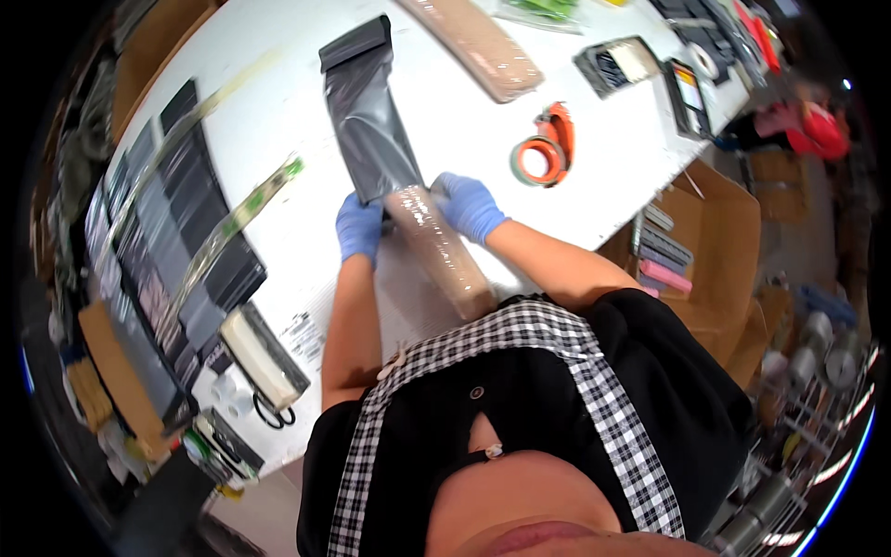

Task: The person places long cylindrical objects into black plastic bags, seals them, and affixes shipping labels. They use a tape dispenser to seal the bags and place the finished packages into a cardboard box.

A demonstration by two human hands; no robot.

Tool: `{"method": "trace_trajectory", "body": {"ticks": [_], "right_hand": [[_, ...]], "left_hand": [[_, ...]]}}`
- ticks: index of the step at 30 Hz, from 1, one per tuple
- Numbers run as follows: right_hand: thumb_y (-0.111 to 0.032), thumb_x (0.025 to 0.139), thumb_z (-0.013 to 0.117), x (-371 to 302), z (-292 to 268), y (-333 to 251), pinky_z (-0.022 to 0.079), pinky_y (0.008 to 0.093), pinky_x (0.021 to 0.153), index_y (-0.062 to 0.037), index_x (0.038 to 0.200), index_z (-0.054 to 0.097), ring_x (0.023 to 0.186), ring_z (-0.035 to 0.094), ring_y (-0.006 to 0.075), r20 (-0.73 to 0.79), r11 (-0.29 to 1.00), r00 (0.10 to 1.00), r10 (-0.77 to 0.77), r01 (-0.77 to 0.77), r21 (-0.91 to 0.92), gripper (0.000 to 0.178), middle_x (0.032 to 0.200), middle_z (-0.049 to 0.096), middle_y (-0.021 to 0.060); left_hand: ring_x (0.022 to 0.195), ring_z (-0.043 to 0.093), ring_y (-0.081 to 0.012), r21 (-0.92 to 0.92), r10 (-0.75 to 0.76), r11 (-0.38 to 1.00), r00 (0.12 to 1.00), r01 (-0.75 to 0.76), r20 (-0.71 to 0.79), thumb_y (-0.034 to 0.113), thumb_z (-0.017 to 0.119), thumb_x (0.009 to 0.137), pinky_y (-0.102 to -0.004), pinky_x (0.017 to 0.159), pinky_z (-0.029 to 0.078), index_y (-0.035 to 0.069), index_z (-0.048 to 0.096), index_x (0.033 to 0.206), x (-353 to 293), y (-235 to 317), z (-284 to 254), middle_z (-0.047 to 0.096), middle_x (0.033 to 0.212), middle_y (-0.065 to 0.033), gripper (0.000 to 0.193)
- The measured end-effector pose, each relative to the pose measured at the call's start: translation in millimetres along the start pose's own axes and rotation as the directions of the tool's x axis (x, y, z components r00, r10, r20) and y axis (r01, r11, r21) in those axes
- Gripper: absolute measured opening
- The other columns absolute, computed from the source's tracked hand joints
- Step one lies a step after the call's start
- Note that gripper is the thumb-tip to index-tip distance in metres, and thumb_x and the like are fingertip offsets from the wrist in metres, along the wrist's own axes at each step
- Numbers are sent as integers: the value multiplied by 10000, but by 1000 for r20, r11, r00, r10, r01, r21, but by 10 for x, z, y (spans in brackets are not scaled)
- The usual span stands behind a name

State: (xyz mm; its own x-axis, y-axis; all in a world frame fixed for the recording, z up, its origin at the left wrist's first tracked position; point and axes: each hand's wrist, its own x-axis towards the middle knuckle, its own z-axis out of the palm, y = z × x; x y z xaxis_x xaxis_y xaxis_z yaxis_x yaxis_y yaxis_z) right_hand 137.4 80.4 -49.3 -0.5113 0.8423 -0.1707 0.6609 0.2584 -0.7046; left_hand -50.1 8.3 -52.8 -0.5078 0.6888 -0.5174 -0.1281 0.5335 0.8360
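Note:
A long brown package (440, 251) in shiny clear wrap lies lengthwise before me, its far end inside the mouth of a dark grey plastic mailing bag (369, 125). The bag stretches away across the table, and its far end is folded over. My left hand (359, 228), in a blue glove, is closed on the left edge of the bag's mouth. On the other side my right hand (469, 206), gloved too, grips the right edge of that mouth beside the package. The fingertips of both hands are partly hidden.
On the white table (278, 139) are an orange tape dispenser (548, 148), another brown wrapped package (478, 46), stacks of dark bags (200, 186) at left and black scissors (276, 413). A cardboard box (715, 241) stands off the right edge; a person in red (817, 130) is beyond.

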Motion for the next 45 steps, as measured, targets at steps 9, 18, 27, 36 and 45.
{"method": "trace_trajectory", "body": {"ticks": [9, 18, 27, 36, 45], "right_hand": [[-342, 882, 593, -1025, -1062, 795, 495, 445, 852, -100, 1058, 670, 921, 641, 378, 561, 981, 815, -146, 193, -25, 309, 956, 675, 193], [-429, 869, 586, 826, -3653, 2175, 460, 444, 863, -133, 1032, 702, 1047, 576, 265, -504, 537, 863, -22, -415, -734, 357, 1083, 636, 77], [-294, 879, 502, 1579, -4027, 2622, 444, 471, 928, -142, 1084, 721, 1111, 633, 320, -294, 492, 888, 352, -443, -749, 337, 1173, 675, 130], [-358, 827, 569, 1469, -4115, 2507, 499, 465, 890, -182, 1060, 727, 1054, 659, 305, -325, 486, 909, 261, -415, -769, 332, 1112, 694, 117], [-272, 889, 523, 1646, -4197, 2710, 489, 451, 873, -164, 1011, 747, 1031, 667, 277, -268, 384, 946, 181, -319, -866, 277, 1046, 716, 90]], "left_hand": [[853, 633, -229, 218, 58, 970, 977, -103, 203, 116, 628, 845, -378, 773, 514, 23, 563, 1150, -1144, -992, 153, 661, 947, -117, 325], [961, 601, -222, 282, 209, 950, 948, -138, -240, 183, 802, 729, -324, 865, 496, -4, 488, 1264, -1286, -508, 1141, 617, 1082, -121, 648], [889, 615, -157, -56, 87, 991, 898, -122, -430, 124, 714, 795, -296, 802, 508, 8, 639, 1110, -1407, -185, 866, 671, 1003, -73, 344], [926, 632, -247, 165, 88, 986, 850, -2, -520, 298, 728, 838, -356, 852, 505, 13, 487, 1239, -1281, -509, 1160, 654, 1057, -158, 548], [851, 618, -171, -134, 105, 974, 885, -184, -454, 292, 726, 856, -312, 776, 528, -27, 573, 1144, -1263, -803, 1064, 657, 1024, -90, 456]]}}
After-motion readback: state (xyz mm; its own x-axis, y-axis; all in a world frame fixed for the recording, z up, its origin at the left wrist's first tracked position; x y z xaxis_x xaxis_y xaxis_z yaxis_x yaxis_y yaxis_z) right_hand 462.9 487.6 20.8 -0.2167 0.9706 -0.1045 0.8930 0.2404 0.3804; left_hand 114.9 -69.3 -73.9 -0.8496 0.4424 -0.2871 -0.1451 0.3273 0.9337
